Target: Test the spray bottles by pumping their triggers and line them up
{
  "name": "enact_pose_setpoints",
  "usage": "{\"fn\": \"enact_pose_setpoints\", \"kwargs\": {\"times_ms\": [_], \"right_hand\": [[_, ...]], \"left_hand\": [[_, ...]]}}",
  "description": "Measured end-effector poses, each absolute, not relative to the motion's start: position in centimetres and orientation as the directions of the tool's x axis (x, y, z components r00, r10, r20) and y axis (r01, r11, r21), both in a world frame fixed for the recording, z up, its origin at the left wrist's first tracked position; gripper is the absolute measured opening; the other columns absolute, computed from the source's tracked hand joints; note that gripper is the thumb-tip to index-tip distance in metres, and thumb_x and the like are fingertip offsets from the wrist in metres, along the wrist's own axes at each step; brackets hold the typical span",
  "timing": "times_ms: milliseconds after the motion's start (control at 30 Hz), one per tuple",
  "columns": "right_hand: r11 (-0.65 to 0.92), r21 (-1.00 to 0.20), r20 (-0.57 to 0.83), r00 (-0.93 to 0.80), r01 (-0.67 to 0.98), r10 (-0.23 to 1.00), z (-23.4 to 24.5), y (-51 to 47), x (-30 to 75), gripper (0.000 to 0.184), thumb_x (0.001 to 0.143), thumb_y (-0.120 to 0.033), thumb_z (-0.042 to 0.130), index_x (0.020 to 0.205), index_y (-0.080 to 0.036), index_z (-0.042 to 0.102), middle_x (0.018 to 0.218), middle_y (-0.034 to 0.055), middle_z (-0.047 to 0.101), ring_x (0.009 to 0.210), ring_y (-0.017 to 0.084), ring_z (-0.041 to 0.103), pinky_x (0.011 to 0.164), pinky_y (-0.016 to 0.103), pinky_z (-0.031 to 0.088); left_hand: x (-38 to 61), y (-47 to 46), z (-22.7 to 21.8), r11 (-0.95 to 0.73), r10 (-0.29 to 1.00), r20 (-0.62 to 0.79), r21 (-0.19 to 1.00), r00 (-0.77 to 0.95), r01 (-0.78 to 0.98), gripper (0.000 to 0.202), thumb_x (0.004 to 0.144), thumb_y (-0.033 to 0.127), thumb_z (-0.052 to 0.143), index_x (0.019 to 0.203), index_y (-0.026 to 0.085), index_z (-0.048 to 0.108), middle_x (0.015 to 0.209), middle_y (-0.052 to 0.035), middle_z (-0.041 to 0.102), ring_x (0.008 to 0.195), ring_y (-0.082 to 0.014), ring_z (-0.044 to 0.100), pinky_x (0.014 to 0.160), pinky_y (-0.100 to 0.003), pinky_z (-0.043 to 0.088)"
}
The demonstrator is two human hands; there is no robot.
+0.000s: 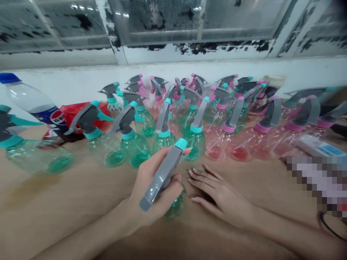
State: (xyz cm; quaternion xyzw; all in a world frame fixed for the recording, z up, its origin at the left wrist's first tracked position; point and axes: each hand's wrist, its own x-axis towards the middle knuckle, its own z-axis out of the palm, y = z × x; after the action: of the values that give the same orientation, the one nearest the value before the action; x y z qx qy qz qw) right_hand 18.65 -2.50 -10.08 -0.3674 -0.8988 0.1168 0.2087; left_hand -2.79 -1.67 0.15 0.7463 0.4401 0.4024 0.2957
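My left hand is wrapped round the neck of a green spray bottle with a grey trigger head and a turquoise nozzle. The hand hides the collar and trigger, and the bottle looks upright near the table's front. Beside it, my right hand rests palm down on the wooden table, fingers stretched out and holding nothing. Just beyond my hands stands a row of spray bottles: green ones with turquoise collars to the left and centre, pink ones with pink collars to the right.
More spray bottles crowd behind the front row, near the white wall. At the left, a large soda bottle with a blue cap leans beside a red wrapper. A white and blue box lies at the right.
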Motion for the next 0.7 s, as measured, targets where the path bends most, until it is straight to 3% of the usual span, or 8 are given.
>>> {"fn": "enact_pose_setpoints", "kwargs": {"times_ms": [100,200,400,700], "right_hand": [[0.697,-0.373,0.290,-0.637,0.612,0.714,-9.99,-2.51,18.61,0.042,0.095,-0.033,0.053,0.134,-0.017,0.054,0.137,0.0101,0.059,0.132,0.025,0.048,0.115,0.055,0.031],[0.696,-0.384,0.303,-0.630,0.606,0.715,-10.03,-2.51,18.63,0.043,0.094,-0.032,0.055,0.135,-0.019,0.053,0.136,0.0097,0.059,0.132,0.025,0.048,0.114,0.055,0.032],[0.696,-0.375,0.279,-0.641,0.613,0.715,-9.98,-2.49,18.69,0.044,0.094,-0.032,0.055,0.136,-0.019,0.053,0.138,0.0098,0.057,0.133,0.025,0.047,0.114,0.056,0.031],[0.709,-0.368,0.303,-0.644,0.601,0.703,-10.24,-2.49,18.78,0.046,0.094,-0.032,0.055,0.139,-0.021,0.050,0.139,0.0093,0.056,0.132,0.026,0.048,0.114,0.057,0.031]], "left_hand": [[-2.80,-1.58,0.26,-0.453,0.883,0.339,0.799,0.324,0.396,0.043,0.071,0.019,0.051,0.111,0.027,0.064,0.069,0.0027,0.054,0.048,-0.0125,0.041,0.049,-0.027,0.045],[-2.84,-1.49,0.22,-0.453,0.882,0.334,0.793,0.331,0.407,0.042,0.072,0.021,0.050,0.110,0.030,0.064,0.061,0.0041,0.050,0.046,-0.0134,0.038,0.047,-0.027,0.042],[-3.04,-1.30,0.32,-0.462,0.875,0.317,0.774,0.367,0.433,0.041,0.070,0.022,0.050,0.107,0.030,0.065,0.063,0.0034,0.055,0.048,-0.0150,0.046,0.053,-0.029,0.047],[-3.33,-1.32,0.92,-0.431,0.880,0.276,0.805,0.387,0.406,0.029,0.066,0.020,0.050,0.093,0.028,0.059,0.066,0.0022,0.055,0.054,-0.0171,0.046,0.060,-0.032,0.046]]}}
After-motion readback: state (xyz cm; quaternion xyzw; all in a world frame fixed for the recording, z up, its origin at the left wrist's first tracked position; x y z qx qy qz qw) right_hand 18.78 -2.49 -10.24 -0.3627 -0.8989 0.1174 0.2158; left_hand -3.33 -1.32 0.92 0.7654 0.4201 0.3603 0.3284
